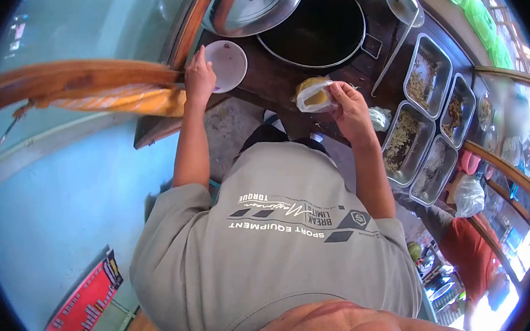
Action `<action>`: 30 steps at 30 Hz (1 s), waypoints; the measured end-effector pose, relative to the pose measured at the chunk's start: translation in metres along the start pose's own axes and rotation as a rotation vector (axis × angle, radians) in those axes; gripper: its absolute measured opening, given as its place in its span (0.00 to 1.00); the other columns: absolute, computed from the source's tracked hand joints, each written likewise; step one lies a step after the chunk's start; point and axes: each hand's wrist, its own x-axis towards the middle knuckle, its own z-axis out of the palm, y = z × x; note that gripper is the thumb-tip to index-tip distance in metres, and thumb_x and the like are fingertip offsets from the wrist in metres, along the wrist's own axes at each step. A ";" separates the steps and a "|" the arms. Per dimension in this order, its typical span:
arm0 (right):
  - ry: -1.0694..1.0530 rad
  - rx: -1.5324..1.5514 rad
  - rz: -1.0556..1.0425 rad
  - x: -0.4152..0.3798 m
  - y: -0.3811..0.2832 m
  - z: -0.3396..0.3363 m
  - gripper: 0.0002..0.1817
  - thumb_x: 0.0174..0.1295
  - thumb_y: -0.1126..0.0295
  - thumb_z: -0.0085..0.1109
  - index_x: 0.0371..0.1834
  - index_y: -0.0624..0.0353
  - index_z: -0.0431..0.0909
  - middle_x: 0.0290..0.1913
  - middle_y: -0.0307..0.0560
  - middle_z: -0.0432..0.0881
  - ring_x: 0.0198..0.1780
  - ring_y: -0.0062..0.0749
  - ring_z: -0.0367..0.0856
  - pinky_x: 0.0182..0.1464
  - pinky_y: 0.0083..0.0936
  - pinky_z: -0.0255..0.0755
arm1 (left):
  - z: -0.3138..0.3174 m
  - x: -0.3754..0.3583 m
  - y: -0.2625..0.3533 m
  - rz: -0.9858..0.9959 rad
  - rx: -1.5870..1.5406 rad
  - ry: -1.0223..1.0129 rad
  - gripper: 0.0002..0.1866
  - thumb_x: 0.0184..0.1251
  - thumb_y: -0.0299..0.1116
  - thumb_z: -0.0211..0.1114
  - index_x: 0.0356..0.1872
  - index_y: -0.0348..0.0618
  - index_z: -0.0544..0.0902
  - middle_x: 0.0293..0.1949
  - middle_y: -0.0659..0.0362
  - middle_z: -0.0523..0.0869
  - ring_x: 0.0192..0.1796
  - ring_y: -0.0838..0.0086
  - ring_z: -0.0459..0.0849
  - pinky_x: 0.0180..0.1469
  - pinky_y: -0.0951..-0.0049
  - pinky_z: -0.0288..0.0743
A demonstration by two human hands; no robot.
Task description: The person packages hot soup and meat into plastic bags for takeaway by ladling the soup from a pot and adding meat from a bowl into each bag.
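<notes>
Pinching the bag [313,96] at its rim, the right hand [348,103] holds it leftward, at the near edge of the table [264,87]. Further left sits the bowl [228,66], beside the left hand [200,79], whose grip I cannot tell.

Lid [247,12]: left of pot [311,24].
Bowl [228,66]: nearer than lid, right of left hand [200,78].
Bag [312,104]: in right hand [351,106], nearer than pot.
Ladle [404,12]: handle between pot and trays [429,50].
</notes>
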 end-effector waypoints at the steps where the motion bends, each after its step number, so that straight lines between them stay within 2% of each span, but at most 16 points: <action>1: 0.007 -0.014 -0.002 0.001 -0.002 0.003 0.11 0.77 0.62 0.59 0.48 0.59 0.82 0.41 0.37 0.85 0.41 0.20 0.83 0.45 0.21 0.80 | 0.004 -0.014 -0.005 -0.033 0.000 0.023 0.25 0.71 0.27 0.59 0.68 0.33 0.74 0.58 0.42 0.83 0.61 0.46 0.81 0.63 0.51 0.74; 4: -0.019 -0.053 -0.017 0.004 -0.008 0.010 0.11 0.76 0.62 0.59 0.49 0.59 0.82 0.42 0.37 0.85 0.42 0.20 0.84 0.45 0.22 0.80 | -0.012 -0.010 0.014 -0.238 -0.024 0.002 0.26 0.69 0.26 0.59 0.69 0.32 0.72 0.56 0.41 0.84 0.59 0.45 0.83 0.62 0.51 0.76; 5: -0.004 -0.074 -0.006 0.006 -0.008 0.009 0.12 0.76 0.61 0.60 0.50 0.59 0.82 0.43 0.38 0.85 0.42 0.21 0.84 0.44 0.22 0.80 | -0.011 -0.007 0.013 -0.267 0.080 -0.102 0.26 0.67 0.25 0.58 0.67 0.33 0.75 0.53 0.42 0.86 0.57 0.46 0.84 0.62 0.53 0.77; 8: -0.019 -0.051 -0.015 0.001 -0.013 0.018 0.12 0.76 0.61 0.60 0.50 0.60 0.82 0.43 0.37 0.85 0.42 0.20 0.83 0.43 0.21 0.80 | -0.001 -0.007 0.007 -0.198 0.146 -0.207 0.24 0.66 0.25 0.58 0.64 0.37 0.80 0.50 0.43 0.87 0.57 0.47 0.85 0.61 0.52 0.77; 11: -0.052 -0.061 -0.030 -0.001 -0.017 0.019 0.12 0.76 0.62 0.60 0.49 0.60 0.82 0.42 0.37 0.85 0.40 0.19 0.81 0.43 0.21 0.80 | 0.005 -0.019 0.017 -0.241 0.005 -0.141 0.22 0.65 0.27 0.58 0.61 0.40 0.83 0.50 0.42 0.88 0.56 0.46 0.85 0.61 0.52 0.78; 15: -0.059 -0.037 -0.061 -0.016 -0.033 0.041 0.12 0.77 0.63 0.59 0.50 0.61 0.82 0.42 0.37 0.84 0.39 0.20 0.80 0.42 0.21 0.79 | 0.031 -0.036 0.022 -0.194 -0.187 -0.105 0.22 0.65 0.28 0.59 0.60 0.40 0.83 0.52 0.41 0.87 0.56 0.46 0.85 0.61 0.51 0.78; 24: -0.158 0.033 -0.149 -0.029 -0.064 0.061 0.12 0.76 0.62 0.60 0.48 0.61 0.82 0.40 0.38 0.83 0.37 0.21 0.79 0.40 0.22 0.78 | 0.052 -0.065 0.103 -0.155 -0.504 -0.101 0.21 0.65 0.31 0.61 0.58 0.39 0.85 0.51 0.40 0.87 0.55 0.45 0.86 0.61 0.52 0.78; 25: -0.113 0.025 -0.140 -0.032 -0.066 0.066 0.12 0.75 0.62 0.61 0.47 0.61 0.83 0.41 0.38 0.83 0.38 0.22 0.79 0.40 0.23 0.78 | 0.054 -0.066 0.111 -0.147 -0.539 -0.086 0.20 0.66 0.33 0.63 0.58 0.40 0.85 0.50 0.40 0.88 0.54 0.46 0.86 0.59 0.53 0.79; 28: -0.177 0.057 -0.122 -0.021 -0.058 0.064 0.13 0.75 0.61 0.61 0.47 0.61 0.83 0.41 0.38 0.83 0.38 0.22 0.79 0.40 0.23 0.78 | 0.056 -0.068 0.123 -0.251 -0.689 -0.098 0.20 0.69 0.37 0.64 0.58 0.39 0.85 0.49 0.40 0.88 0.53 0.47 0.87 0.57 0.58 0.80; 29: -0.150 0.055 -0.115 -0.017 -0.053 0.066 0.13 0.74 0.61 0.62 0.46 0.60 0.83 0.40 0.38 0.83 0.38 0.23 0.79 0.40 0.23 0.78 | 0.063 -0.069 0.117 -0.242 -0.778 0.024 0.20 0.76 0.43 0.63 0.56 0.38 0.86 0.43 0.46 0.90 0.44 0.58 0.90 0.50 0.65 0.83; 30: -0.164 0.069 -0.107 -0.012 -0.048 0.065 0.12 0.74 0.61 0.62 0.46 0.60 0.83 0.40 0.38 0.82 0.38 0.23 0.79 0.40 0.24 0.78 | 0.043 -0.067 0.123 -0.331 -0.964 -0.006 0.20 0.78 0.45 0.61 0.56 0.38 0.86 0.42 0.51 0.89 0.42 0.65 0.89 0.47 0.69 0.83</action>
